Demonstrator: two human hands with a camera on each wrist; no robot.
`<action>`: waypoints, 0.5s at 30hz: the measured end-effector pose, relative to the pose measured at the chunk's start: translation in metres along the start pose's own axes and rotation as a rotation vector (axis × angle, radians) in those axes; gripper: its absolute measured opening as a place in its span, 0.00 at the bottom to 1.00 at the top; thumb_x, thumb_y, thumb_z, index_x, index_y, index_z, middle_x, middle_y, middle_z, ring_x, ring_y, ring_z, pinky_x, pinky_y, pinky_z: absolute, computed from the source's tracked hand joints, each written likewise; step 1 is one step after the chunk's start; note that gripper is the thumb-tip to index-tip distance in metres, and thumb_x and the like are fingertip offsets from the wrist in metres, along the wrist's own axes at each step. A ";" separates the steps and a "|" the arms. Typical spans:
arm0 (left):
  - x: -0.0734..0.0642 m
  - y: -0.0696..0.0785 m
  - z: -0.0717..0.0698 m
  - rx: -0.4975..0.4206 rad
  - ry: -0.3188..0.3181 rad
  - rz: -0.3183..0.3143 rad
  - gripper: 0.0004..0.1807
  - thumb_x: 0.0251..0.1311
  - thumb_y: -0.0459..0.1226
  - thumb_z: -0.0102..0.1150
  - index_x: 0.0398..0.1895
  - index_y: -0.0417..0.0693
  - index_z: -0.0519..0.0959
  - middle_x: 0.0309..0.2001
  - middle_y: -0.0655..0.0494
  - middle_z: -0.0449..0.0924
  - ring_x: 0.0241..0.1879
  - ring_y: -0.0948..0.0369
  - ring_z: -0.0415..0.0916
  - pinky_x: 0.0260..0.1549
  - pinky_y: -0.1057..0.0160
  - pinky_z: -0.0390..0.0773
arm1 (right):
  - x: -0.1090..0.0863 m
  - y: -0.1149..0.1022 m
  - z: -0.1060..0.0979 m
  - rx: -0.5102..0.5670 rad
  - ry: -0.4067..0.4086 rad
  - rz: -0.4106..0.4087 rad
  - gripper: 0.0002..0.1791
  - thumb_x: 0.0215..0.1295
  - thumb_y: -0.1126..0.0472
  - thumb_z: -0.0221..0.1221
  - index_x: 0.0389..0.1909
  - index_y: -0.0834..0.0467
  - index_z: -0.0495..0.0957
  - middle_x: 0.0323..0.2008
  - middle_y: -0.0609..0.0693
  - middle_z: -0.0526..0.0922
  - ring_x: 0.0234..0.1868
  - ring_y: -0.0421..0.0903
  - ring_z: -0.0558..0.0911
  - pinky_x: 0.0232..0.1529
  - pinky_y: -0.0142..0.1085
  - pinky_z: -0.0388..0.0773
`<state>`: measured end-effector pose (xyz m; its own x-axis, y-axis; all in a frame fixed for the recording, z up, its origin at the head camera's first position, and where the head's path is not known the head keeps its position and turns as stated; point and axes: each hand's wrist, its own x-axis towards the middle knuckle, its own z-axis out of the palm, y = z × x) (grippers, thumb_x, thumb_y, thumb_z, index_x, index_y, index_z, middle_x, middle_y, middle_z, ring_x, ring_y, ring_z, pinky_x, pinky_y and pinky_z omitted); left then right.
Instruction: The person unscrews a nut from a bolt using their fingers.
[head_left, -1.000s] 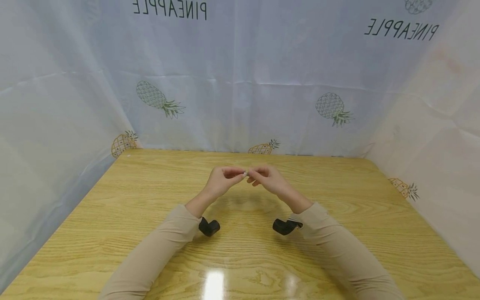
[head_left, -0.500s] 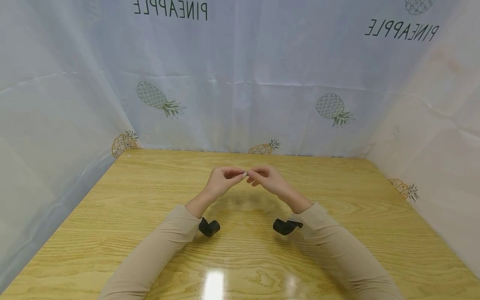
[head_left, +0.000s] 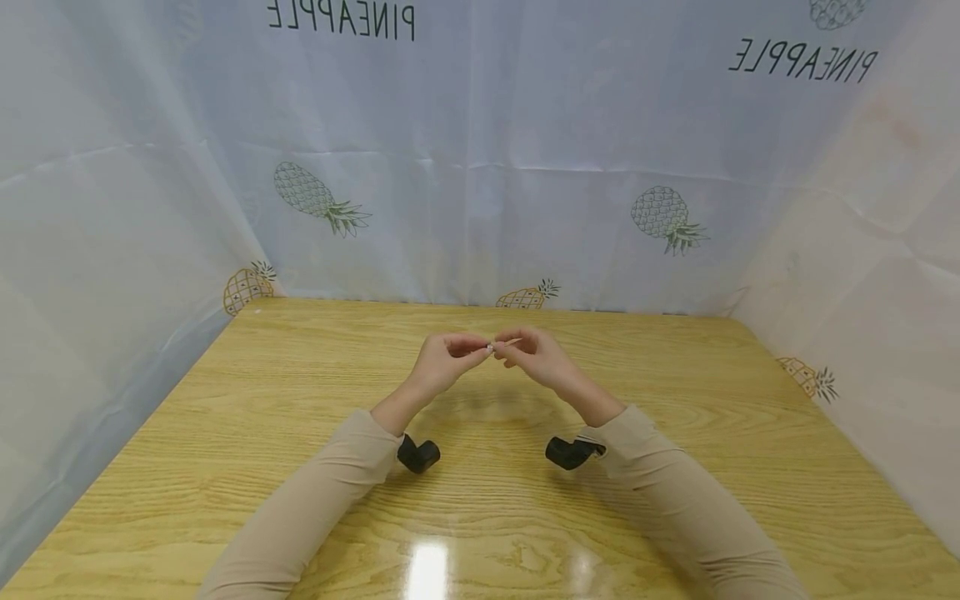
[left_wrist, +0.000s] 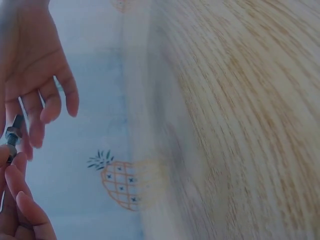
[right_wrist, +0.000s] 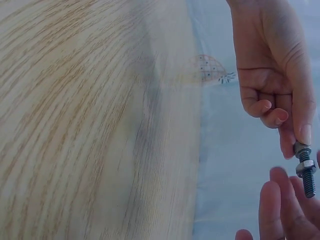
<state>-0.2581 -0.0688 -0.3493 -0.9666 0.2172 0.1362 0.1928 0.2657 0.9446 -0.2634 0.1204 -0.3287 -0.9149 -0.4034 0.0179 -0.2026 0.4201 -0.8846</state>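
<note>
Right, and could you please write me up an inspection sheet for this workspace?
Surface: wood-grain tabletop, with a bright glare patch at the near side.
Job's things: one threaded bolt with a hex nut partway along it, held above the tabletop.
Clutter: a small white speck near the far left corner.
Left hand: pinches one end of the bolt.
Right hand: fingers extended around the bolt's free end; contact with the nut cannot be told.
Wrist gear: a black fitting by the left cuff, another black fitting by the right.
Cables: nothing seen.
Surroundings: pale cloth behind and on both sides, with pineapple prints and mirrored PINEAPPLE lettering.
</note>
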 end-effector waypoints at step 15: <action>0.000 -0.001 0.000 -0.002 0.002 0.006 0.14 0.59 0.41 0.60 0.47 0.46 0.83 0.49 0.49 0.82 0.46 0.57 0.79 0.46 0.59 0.79 | 0.001 0.002 0.001 -0.014 0.010 0.012 0.23 0.68 0.52 0.53 0.58 0.61 0.70 0.54 0.61 0.76 0.54 0.58 0.77 0.56 0.51 0.73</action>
<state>-0.2583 -0.0691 -0.3499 -0.9657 0.2170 0.1424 0.1982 0.2627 0.9443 -0.2645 0.1203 -0.3307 -0.9208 -0.3897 0.0124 -0.1964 0.4362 -0.8782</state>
